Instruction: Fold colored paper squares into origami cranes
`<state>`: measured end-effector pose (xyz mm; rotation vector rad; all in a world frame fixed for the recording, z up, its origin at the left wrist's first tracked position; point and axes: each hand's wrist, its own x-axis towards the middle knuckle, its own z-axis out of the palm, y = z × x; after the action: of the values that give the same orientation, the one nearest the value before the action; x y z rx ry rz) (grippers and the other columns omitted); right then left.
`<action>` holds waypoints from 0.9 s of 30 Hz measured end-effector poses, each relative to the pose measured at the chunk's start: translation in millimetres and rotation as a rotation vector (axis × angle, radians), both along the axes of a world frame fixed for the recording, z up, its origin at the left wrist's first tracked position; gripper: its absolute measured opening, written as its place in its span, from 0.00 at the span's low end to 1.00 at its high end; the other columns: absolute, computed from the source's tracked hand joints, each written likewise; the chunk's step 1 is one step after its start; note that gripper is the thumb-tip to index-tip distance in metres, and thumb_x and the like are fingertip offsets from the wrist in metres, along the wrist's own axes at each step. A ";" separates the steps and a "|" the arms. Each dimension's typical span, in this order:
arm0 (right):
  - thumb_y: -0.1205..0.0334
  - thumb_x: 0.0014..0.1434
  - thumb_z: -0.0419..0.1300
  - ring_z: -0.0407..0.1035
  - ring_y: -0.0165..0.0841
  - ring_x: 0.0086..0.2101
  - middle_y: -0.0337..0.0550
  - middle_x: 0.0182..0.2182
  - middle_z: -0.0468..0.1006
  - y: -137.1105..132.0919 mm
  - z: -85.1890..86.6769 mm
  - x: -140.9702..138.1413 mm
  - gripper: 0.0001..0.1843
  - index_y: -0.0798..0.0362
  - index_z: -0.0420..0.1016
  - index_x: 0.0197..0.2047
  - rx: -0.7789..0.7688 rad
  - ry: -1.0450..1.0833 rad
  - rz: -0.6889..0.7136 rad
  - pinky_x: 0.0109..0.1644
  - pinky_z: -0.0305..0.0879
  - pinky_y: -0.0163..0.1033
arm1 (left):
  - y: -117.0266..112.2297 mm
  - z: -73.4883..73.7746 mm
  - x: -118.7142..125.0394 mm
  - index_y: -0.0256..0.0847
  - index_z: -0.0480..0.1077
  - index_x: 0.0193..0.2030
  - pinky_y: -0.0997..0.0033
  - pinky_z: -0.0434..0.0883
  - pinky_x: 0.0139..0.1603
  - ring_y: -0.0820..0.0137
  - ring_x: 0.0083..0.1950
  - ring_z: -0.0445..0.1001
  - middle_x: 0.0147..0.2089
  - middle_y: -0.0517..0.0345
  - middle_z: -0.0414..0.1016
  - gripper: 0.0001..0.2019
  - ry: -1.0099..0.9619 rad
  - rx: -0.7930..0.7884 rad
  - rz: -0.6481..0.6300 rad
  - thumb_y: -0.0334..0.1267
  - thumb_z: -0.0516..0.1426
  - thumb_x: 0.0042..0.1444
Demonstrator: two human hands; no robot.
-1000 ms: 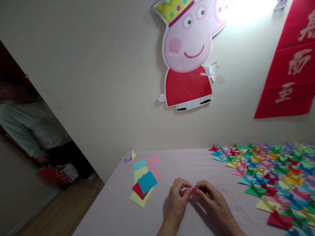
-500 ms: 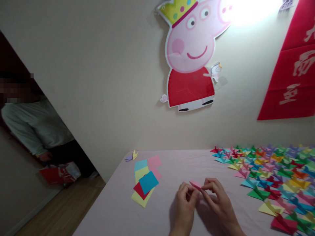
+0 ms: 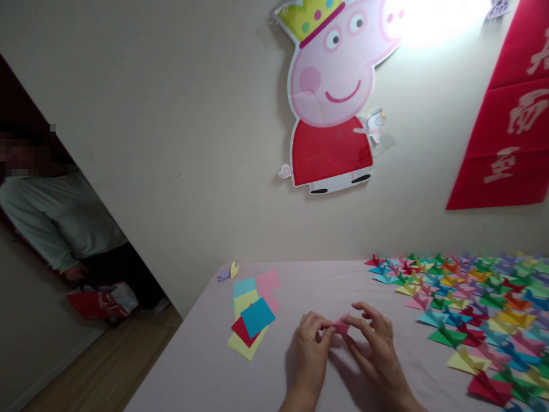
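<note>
A small pink folded paper piece (image 3: 342,324) is pinched between both of my hands just above the pale pink table (image 3: 206,366). My left hand (image 3: 309,349) grips its left end with thumb and fingers closed. My right hand (image 3: 374,343) holds its right end, with the other fingers curled above it. A loose stack of coloured paper squares (image 3: 252,312) lies to the left of my hands.
Many folded paper cranes (image 3: 472,309) in several colours cover the table's right side. Two small folded pieces (image 3: 229,272) sit at the far left corner. A cartoon pig cut-out (image 3: 330,97) and red banner (image 3: 506,114) hang on the wall. Another person (image 3: 55,223) stands at left, holding a red bag (image 3: 96,302).
My hands have kept working the pink paper; it tilted up half a second ago and now sits lower between my fingers. My right fingers have spread slightly. The view shifted a little.
</note>
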<state>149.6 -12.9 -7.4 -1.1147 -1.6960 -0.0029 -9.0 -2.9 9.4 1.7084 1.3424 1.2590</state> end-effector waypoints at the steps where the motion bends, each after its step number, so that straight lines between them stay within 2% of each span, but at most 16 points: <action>1: 0.59 0.61 0.59 0.64 0.44 0.47 0.46 0.55 0.67 0.3 0.4 0.0 0.10 0.41 0.75 0.46 -0.003 -0.002 -0.001 0.50 0.64 0.51 | -0.8 2.1 -1.0 0.45 0.77 0.33 0.70 0.65 0.37 0.66 0.40 0.71 0.35 0.58 0.74 0.07 0.019 0.010 -0.006 0.36 0.58 0.61; 7: 0.58 0.59 0.61 0.64 0.47 0.49 0.46 0.55 0.68 2.3 -2.4 -0.4 0.08 0.42 0.76 0.43 -0.055 0.002 -0.007 0.52 0.63 0.53 | -2.1 3.4 -2.0 0.46 0.78 0.34 0.67 0.67 0.42 0.64 0.41 0.71 0.35 0.58 0.76 0.08 0.031 0.049 -0.025 0.35 0.58 0.62; 14: 0.59 0.60 0.60 0.63 0.47 0.51 0.45 0.55 0.69 2.9 -5.0 0.1 0.07 0.42 0.77 0.42 -0.078 -0.005 0.001 0.53 0.63 0.54 | -4.0 5.9 -2.2 0.47 0.79 0.35 0.67 0.67 0.43 0.63 0.41 0.71 0.35 0.58 0.76 0.08 0.051 0.064 -0.048 0.37 0.58 0.62; 18: 0.58 0.60 0.60 0.64 0.47 0.52 0.44 0.55 0.72 4.6 -7.7 2.2 0.08 0.40 0.79 0.42 -0.108 -0.006 0.017 0.54 0.63 0.55 | -1.8 1.6 -2.9 0.46 0.78 0.33 0.68 0.67 0.42 0.64 0.41 0.71 0.34 0.58 0.76 0.08 0.012 0.056 -0.052 0.37 0.59 0.62; 23: 0.53 0.61 0.59 0.67 0.47 0.52 0.47 0.52 0.75 7.8 -9.4 2.2 0.08 0.44 0.80 0.37 -0.243 0.153 0.095 0.55 0.66 0.54 | 2.9 -5.5 -2.3 0.43 0.77 0.31 0.70 0.66 0.38 0.66 0.39 0.71 0.33 0.58 0.75 0.07 -0.085 0.032 -0.081 0.36 0.59 0.60; 27: 0.47 0.60 0.60 0.72 0.44 0.48 0.49 0.47 0.79 7.5 -2.8 -1.2 0.15 0.48 0.77 0.32 -0.417 0.378 0.226 0.52 0.70 0.48 | 3.7 -6.4 -0.5 0.43 0.77 0.33 0.70 0.66 0.39 0.66 0.39 0.71 0.34 0.58 0.75 0.05 -0.142 -0.015 -0.130 0.35 0.60 0.59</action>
<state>148.4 -5.4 -10.2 -1.1285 -1.5009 0.6890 -9.5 0.8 3.0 1.6356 1.1380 1.2671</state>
